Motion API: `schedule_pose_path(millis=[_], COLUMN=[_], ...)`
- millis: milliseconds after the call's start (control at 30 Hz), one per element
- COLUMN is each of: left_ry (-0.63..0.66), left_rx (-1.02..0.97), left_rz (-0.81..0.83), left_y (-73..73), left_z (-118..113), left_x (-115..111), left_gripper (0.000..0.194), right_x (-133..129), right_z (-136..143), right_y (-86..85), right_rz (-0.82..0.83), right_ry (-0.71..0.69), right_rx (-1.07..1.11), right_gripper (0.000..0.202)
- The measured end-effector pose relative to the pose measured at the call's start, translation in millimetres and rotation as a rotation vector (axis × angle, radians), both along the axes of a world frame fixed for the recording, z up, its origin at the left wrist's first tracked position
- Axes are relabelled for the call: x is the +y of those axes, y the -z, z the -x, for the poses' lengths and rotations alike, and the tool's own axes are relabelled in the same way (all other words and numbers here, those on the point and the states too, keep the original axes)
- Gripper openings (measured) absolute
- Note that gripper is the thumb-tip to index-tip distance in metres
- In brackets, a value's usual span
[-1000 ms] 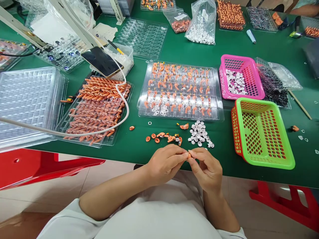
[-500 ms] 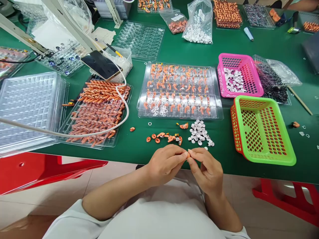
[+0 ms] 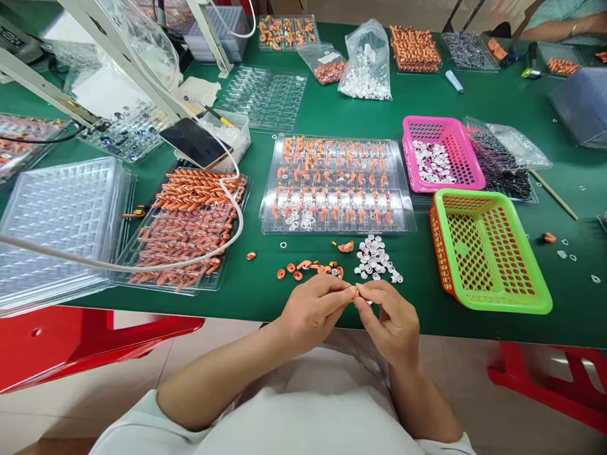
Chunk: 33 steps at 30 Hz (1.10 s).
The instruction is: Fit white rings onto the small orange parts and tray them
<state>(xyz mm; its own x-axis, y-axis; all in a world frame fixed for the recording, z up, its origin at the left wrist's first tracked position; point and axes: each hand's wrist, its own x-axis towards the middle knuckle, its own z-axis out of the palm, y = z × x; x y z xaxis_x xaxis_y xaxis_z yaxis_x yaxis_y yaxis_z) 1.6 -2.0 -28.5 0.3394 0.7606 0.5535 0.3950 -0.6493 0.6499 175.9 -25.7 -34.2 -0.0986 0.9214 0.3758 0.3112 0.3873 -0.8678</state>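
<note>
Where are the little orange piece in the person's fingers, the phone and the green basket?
Orange piece (image 3: 356, 293): head view, its small visible part.
Phone (image 3: 195, 143): head view, dark screen's middle.
Green basket (image 3: 503, 303): head view, near rim.

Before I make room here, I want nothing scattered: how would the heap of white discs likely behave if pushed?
The white discs would probably spread apart rather than move as one, since they lie loose and overlapping. Each looks small and thin, so likely light. Many seem to lie flat on the green table, so sliding looks likelier than rolling.
</note>
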Motion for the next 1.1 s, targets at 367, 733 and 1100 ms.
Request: schedule_pose_path(millis=[367, 733, 1100], left_ry=[0.015, 0.004, -0.013], left_rx=[-0.191, -0.678, -0.784], left_rz=[0.596, 1.251, 1.346], left_y=[-8.2, -23.1, -13.4], left_z=[-7, -10, -10], left_x=[8, 15, 17], left_gripper=[0.018, 0.018, 0.017], right_x=[15, 13, 11], right_z=[-3, -8, -6], right_y=[1.5, 3.3, -0.2], right_rz=[-0.250, -0.323, -0.207], right_ry=[0.054, -0.019, -0.078], right_rx=[-0.188, -0.325, -0.189], right_gripper=[0.038, 0.046, 0.049])
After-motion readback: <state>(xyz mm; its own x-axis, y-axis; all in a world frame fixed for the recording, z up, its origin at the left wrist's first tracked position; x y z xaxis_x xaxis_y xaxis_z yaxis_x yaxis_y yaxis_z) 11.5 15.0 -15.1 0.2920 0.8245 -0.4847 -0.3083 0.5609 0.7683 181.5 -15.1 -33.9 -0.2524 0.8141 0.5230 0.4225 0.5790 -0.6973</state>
